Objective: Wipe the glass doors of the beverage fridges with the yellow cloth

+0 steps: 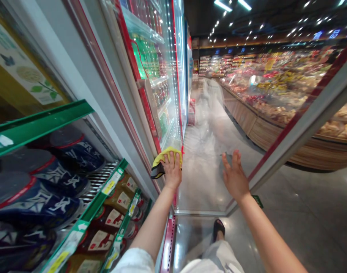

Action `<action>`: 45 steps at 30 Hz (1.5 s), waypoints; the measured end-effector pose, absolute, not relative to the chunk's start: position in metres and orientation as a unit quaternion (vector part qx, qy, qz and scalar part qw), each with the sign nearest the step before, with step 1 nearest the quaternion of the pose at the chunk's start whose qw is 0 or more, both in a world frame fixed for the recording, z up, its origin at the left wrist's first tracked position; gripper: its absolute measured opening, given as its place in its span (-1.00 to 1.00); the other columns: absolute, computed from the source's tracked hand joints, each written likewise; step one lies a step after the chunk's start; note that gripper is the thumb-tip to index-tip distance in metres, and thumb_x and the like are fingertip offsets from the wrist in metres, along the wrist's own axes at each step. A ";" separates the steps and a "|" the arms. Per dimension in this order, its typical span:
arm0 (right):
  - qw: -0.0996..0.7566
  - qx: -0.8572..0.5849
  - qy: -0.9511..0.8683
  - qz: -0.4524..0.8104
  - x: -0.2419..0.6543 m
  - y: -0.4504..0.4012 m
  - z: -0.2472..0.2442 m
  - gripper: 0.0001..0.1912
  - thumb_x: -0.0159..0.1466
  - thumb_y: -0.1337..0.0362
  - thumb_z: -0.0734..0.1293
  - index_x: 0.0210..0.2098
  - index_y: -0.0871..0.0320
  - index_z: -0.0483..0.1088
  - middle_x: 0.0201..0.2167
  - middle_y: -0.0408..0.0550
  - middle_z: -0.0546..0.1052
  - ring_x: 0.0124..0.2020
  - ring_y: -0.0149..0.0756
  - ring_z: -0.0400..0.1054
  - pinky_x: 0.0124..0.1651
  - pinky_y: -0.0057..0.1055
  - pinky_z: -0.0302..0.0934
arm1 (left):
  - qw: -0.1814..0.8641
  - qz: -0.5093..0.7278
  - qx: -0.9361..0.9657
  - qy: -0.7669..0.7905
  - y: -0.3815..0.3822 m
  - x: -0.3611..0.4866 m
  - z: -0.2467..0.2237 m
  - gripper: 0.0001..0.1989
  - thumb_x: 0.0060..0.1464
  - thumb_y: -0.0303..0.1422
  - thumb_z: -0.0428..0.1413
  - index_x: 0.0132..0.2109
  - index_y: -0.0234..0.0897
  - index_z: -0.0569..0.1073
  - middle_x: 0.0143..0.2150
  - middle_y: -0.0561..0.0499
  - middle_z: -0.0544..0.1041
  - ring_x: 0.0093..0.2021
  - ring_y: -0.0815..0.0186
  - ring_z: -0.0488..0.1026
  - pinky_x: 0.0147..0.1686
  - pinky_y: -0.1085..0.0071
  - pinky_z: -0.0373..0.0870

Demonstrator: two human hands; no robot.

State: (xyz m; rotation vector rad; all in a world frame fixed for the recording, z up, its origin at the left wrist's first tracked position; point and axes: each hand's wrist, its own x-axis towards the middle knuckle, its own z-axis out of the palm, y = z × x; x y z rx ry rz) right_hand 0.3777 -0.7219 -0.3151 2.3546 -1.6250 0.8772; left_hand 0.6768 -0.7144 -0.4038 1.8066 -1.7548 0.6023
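My left hand (172,170) presses a yellow and grey cloth (165,151) against the glass near the hinge-side edge of an open cooler door. Its fingers lie over the cloth, spread a little. On the right, my right hand (235,178) rests on or close to the same glass pane, beside the door's grey and red frame (290,138). Those fingers are apart and hold nothing. A faint reflection shows in the glass around both hands.
Shelves with green edges (42,121) hold large blue-labelled bottles (65,182) and smaller drinks at left. Beyond the glass stand more lit coolers (162,76). A wood-sided produce display (270,132) curves along the right. My foot (219,230) is on the shiny floor.
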 end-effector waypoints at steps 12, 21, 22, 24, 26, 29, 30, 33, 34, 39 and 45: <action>0.083 0.784 -0.545 0.284 0.377 -0.730 -0.312 -0.27 0.30 0.58 0.19 0.43 0.11 0.15 0.54 0.19 -0.14 0.51 0.18 -0.20 0.36 0.07 0.21 | 0.234 0.230 0.560 -0.760 -0.705 0.685 -0.370 -0.33 0.24 -0.54 -0.06 0.42 0.05 0.21 0.37 -0.02 0.37 0.45 0.20 0.17 0.48 -0.01 -0.30; 0.087 0.795 -0.559 0.217 0.371 -0.736 -0.296 -0.28 0.32 0.60 0.13 0.43 0.08 0.15 0.51 0.24 -0.01 0.49 0.12 -0.09 0.30 -0.01 0.29 | 0.185 0.220 0.475 -0.832 -0.723 0.620 -0.380 -0.27 0.22 -0.58 -0.06 0.44 0.14 0.13 0.39 0.08 0.34 0.46 0.32 0.15 0.48 0.11 -0.29; 0.089 0.795 -0.564 0.205 0.370 -0.736 -0.295 -0.26 0.32 0.59 0.13 0.44 0.04 0.13 0.51 0.22 -0.02 0.49 0.12 -0.07 0.28 0.03 0.30 | 0.184 0.220 0.466 -0.837 -0.720 0.625 -0.378 -0.27 0.21 -0.60 -0.08 0.43 0.13 0.15 0.38 0.10 0.36 0.44 0.38 0.18 0.48 0.20 -0.21; 0.094 0.792 -0.572 0.189 0.371 -0.738 -0.295 -0.22 0.30 0.60 0.15 0.45 -0.04 0.09 0.52 0.18 -0.05 0.49 0.11 -0.06 0.27 0.10 0.28 | 0.186 0.223 0.460 -0.839 -0.720 0.635 -0.368 -0.29 0.22 -0.61 -0.12 0.44 0.04 0.16 0.37 0.06 0.37 0.42 0.41 0.22 0.46 0.27 -0.13; 0.096 0.790 -0.576 0.190 0.374 -0.741 -0.298 -0.18 0.28 0.62 0.17 0.45 -0.08 0.08 0.52 0.15 -0.06 0.49 0.10 -0.07 0.31 0.14 0.23 | 0.198 0.236 0.471 -0.827 -0.725 0.640 -0.357 -0.31 0.25 -0.59 -0.13 0.45 -0.02 0.14 0.38 0.01 0.35 0.42 0.37 0.21 0.47 0.23 -0.17; 0.082 0.797 -0.558 0.216 0.373 -0.749 -0.304 -0.15 0.26 0.65 0.14 0.45 -0.06 0.07 0.53 0.15 -0.10 0.50 0.09 -0.11 0.33 0.13 0.20 | 0.227 0.269 0.507 -0.787 -0.738 0.626 -0.351 -0.31 0.27 -0.55 -0.09 0.46 0.07 0.10 0.40 0.04 0.33 0.46 0.30 0.15 0.49 0.11 -0.39; 0.074 0.805 -0.541 0.231 0.369 -0.752 -0.306 -0.14 0.25 0.66 0.13 0.47 -0.05 0.04 0.53 0.13 -0.13 0.51 0.07 -0.14 0.34 0.09 0.20 | 0.233 0.279 0.517 -0.775 -0.742 0.617 -0.355 -0.30 0.26 -0.54 -0.07 0.46 0.09 0.09 0.40 0.05 0.33 0.47 0.29 0.12 0.48 0.08 -0.45; 0.058 0.845 -0.456 0.272 0.345 -0.763 -0.317 -0.09 0.24 0.67 0.10 0.50 -0.01 -0.08 0.54 0.08 -0.18 0.53 -0.06 -0.20 0.39 -0.04 0.17 | 0.233 0.297 0.513 -0.771 -0.749 0.593 -0.375 -0.25 0.21 -0.58 -0.05 0.45 0.10 0.11 0.39 0.05 0.34 0.50 0.28 0.04 0.47 0.06 -0.48; 0.058 0.858 -0.430 0.275 0.333 -0.766 -0.322 -0.09 0.24 0.66 0.10 0.50 0.00 -0.09 0.54 0.07 -0.17 0.53 -0.09 -0.20 0.40 -0.04 0.15 | 0.229 0.301 0.504 -0.777 -0.749 0.587 -0.382 -0.24 0.20 -0.60 -0.05 0.44 0.12 0.12 0.39 0.08 0.35 0.50 0.32 0.02 0.47 0.10 -0.45; 0.102 0.857 -0.455 0.221 0.266 -0.769 -0.362 -0.15 0.23 0.65 0.14 0.47 0.07 0.03 0.50 0.17 0.00 0.49 -0.04 -0.04 0.40 0.00 0.15 | 0.218 0.322 0.474 -0.790 -0.748 0.575 -0.391 -0.23 0.16 -0.62 -0.04 0.41 0.17 0.19 0.38 0.20 0.36 0.51 0.45 -0.03 0.47 0.27 -0.39; 0.142 0.841 -0.483 0.198 0.231 -0.774 -0.401 -0.20 0.24 0.63 0.18 0.44 0.09 0.12 0.45 0.20 0.14 0.44 0.05 0.11 0.34 0.10 0.24 | 0.273 0.374 0.536 -0.706 -0.774 0.505 -0.378 -0.34 0.20 -0.48 0.06 0.41 -0.01 0.24 0.41 -0.01 0.30 0.55 0.15 -0.18 0.46 -0.07 -0.51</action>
